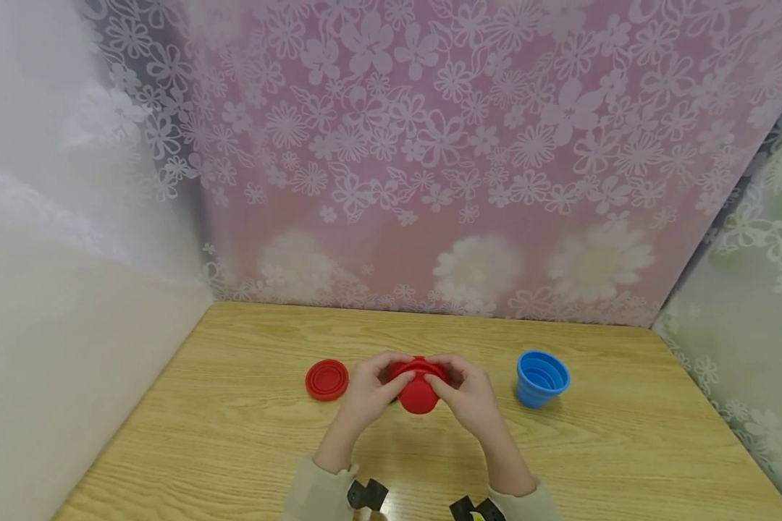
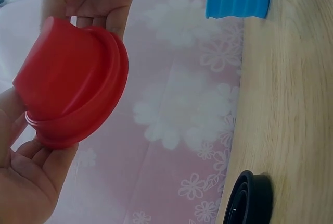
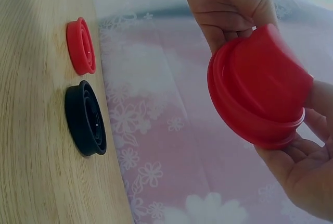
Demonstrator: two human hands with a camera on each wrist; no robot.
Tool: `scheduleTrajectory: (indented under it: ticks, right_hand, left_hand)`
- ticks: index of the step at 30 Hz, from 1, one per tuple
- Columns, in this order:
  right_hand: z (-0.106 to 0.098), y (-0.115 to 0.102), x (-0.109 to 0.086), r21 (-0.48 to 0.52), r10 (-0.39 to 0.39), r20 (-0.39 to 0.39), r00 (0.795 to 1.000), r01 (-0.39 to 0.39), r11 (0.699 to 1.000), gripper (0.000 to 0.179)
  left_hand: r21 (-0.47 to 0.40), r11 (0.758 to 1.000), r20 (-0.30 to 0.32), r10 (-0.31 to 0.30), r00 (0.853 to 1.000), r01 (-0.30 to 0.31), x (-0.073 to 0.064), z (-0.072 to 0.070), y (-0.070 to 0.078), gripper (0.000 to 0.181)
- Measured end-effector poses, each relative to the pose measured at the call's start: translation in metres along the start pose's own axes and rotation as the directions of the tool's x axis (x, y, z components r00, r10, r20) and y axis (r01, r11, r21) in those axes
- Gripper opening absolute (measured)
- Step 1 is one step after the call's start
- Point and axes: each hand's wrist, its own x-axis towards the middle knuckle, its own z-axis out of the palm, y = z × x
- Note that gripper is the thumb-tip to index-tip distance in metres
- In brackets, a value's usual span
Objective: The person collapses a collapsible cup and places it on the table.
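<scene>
Both hands hold a red collapsible cup [image 1: 419, 396] above the middle of the table. My left hand [image 1: 367, 387] grips its left side and my right hand [image 1: 472, 394] its right, thumbs on the near side and fingers around the rim. In the left wrist view the cup [image 2: 67, 73] is tilted, its base section pushed out beyond the wide stepped rim. The right wrist view shows the same red cup [image 3: 265, 78] with fingers of both hands at opposite edges.
A second red collapsible cup [image 1: 326, 380], folded flat, lies on the wooden table [image 1: 234, 434] to the left. To the right stands an extended blue collapsible cup [image 1: 541, 380]. A folded black one [image 3: 83, 120] is mostly hidden behind the hands in the head view. Flowered curtains surround the table.
</scene>
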Motion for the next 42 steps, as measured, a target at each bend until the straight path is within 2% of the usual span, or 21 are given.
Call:
scheduleTrajectory:
  ticks: [4, 8, 11, 15, 17, 20, 22, 25, 28, 33, 42]
  right_hand:
    - [0.0, 0.0, 0.001, -0.045, -0.044, -0.005, 0.999, 0.044, 0.998, 0.023]
    - [0.0, 0.001, 0.001, -0.068, -0.062, -0.009, 0.998, 0.061, 0.996, 0.022]
    - [0.001, 0.0, 0.0, -0.068, -0.07, -0.024, 0.997, 0.068, 0.995, 0.022]
    - [0.001, -0.002, 0.0, -0.042, -0.087, -0.067, 0.994, 0.084, 0.996, 0.021]
    - [0.0, -0.005, -0.001, -0.03, -0.089, -0.092, 0.992, 0.087, 0.996, 0.02]
    - [0.0, -0.014, -0.003, -0.018, -0.084, -0.114, 0.99, 0.083, 0.996, 0.02]
    - [-0.001, -0.021, -0.004, -0.01, -0.069, -0.127, 0.99, 0.068, 0.998, 0.02]
    - [-0.001, -0.028, -0.006, -0.003, -0.056, -0.133, 0.99, 0.056, 0.998, 0.02]
    - [-0.002, -0.022, -0.005, 0.019, -0.047, -0.13, 0.99, 0.05, 0.999, 0.021]
    - [-0.003, -0.01, -0.003, 0.041, -0.045, -0.131, 0.99, 0.051, 0.998, 0.022]
    - [0.0, -0.01, 0.0, 0.039, -0.015, -0.154, 0.988, 0.021, 0.999, 0.022]
  left_hand:
    - [0.01, 1.0, -0.018, -0.002, 1.0, 0.002, 0.0, 0.0, 0.002, 0.017]
    - [-0.025, 0.998, -0.029, -0.062, 0.998, 0.061, 0.001, 0.0, 0.002, 0.015]
    - [-0.098, 0.988, -0.036, -0.121, 0.992, 0.117, 0.001, -0.002, -0.002, 0.016]
    - [-0.264, 0.953, 0.029, -0.146, 0.989, 0.149, 0.002, -0.006, -0.016, 0.02]
    - [-0.329, 0.935, 0.09, -0.109, 0.99, 0.133, 0.003, -0.008, -0.024, 0.025]
    - [-0.382, 0.922, 0.151, -0.001, 0.989, 0.059, 0.002, -0.01, -0.03, 0.03]
    - [-0.415, 0.91, 0.175, 0.064, 0.983, 0.015, 0.002, -0.01, -0.032, 0.033]
    - [-0.444, 0.896, 0.182, 0.108, 0.977, -0.016, 0.002, -0.01, -0.033, 0.035]
    - [-0.443, 0.896, 0.17, 0.105, 0.98, -0.019, 0.002, -0.01, -0.033, 0.035]
    - [-0.41, 0.912, 0.143, 0.074, 0.987, -0.009, 0.001, -0.01, -0.029, 0.033]
    - [-0.359, 0.933, 0.104, 0.034, 0.994, 0.006, 0.002, -0.007, -0.025, 0.029]
